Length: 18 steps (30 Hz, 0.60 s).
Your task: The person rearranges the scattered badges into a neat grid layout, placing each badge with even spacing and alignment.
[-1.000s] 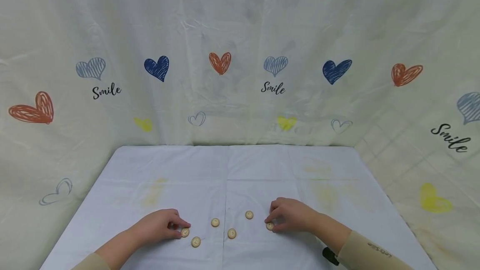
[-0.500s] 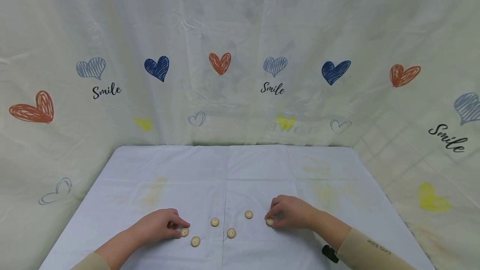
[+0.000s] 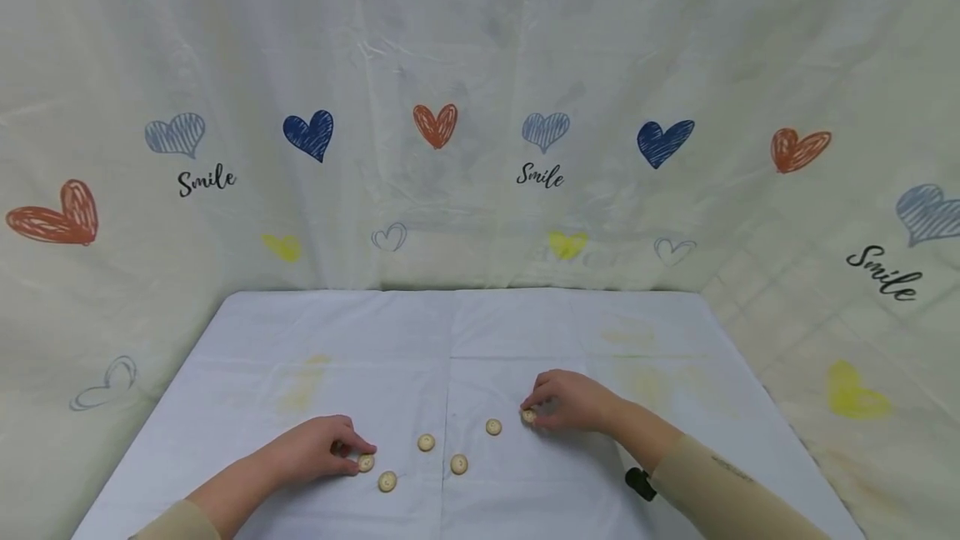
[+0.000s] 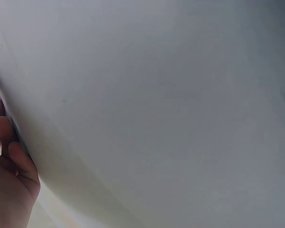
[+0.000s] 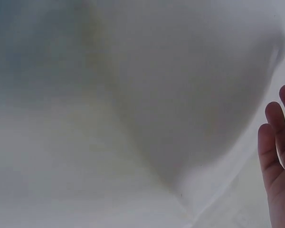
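In the head view, my left hand (image 3: 318,444) pinches a round wooden button (image 3: 366,463) between thumb and index finger, low over the white cloth. My right hand (image 3: 573,400) has another wooden button (image 3: 528,416) between its fingertips, partly covered by them. Between the hands lie more pale buttons: one (image 3: 387,482) close to the left hand, one (image 3: 426,442) farther back, one (image 3: 459,464) near the cloth's crease and one (image 3: 493,427) just left of the right hand. Each wrist view catches only some fingers at its edge; neither shows a button.
A white cloth (image 3: 510,332) with yellow stains covers the table. Beside the right sleeve lies a small black object (image 3: 640,483), partly hidden by it. Behind and at both sides hangs a pale curtain (image 3: 480,207) printed with hearts.
My right hand has moved away from me and slightly left with its button, now nearly level with the nearest loose one. My left hand stays put with its button. The head view shifts slightly.
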### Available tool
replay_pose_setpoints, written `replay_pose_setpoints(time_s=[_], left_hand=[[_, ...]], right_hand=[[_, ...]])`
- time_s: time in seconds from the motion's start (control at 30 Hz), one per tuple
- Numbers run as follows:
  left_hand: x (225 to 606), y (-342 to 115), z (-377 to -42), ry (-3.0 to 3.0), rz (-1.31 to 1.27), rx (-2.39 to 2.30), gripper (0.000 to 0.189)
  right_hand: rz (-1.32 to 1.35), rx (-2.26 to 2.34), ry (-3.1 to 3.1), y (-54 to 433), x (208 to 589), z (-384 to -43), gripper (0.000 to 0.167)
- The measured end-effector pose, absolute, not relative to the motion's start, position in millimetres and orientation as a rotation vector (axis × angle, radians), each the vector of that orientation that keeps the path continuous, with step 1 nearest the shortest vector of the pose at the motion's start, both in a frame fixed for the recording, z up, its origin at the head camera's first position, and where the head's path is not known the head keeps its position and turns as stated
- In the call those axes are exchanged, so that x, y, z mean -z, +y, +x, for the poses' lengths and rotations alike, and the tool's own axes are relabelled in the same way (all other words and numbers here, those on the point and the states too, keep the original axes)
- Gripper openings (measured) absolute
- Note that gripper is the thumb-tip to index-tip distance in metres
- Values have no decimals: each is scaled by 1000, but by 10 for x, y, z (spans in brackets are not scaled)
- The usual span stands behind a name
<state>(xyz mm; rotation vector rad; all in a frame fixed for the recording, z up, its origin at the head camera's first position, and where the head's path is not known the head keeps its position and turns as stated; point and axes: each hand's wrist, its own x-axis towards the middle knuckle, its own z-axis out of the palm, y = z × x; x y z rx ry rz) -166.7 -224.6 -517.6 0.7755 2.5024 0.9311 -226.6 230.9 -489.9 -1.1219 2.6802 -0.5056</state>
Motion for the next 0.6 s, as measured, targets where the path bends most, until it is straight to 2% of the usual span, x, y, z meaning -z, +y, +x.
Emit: replay_pose_setpoints(time_s=[0.6], left_hand=[[5198, -2226, -1693, 2477, 752, -947, 30]], right_hand=[[-790, 555, 2717, 1897, 4974, -2765, 17]])
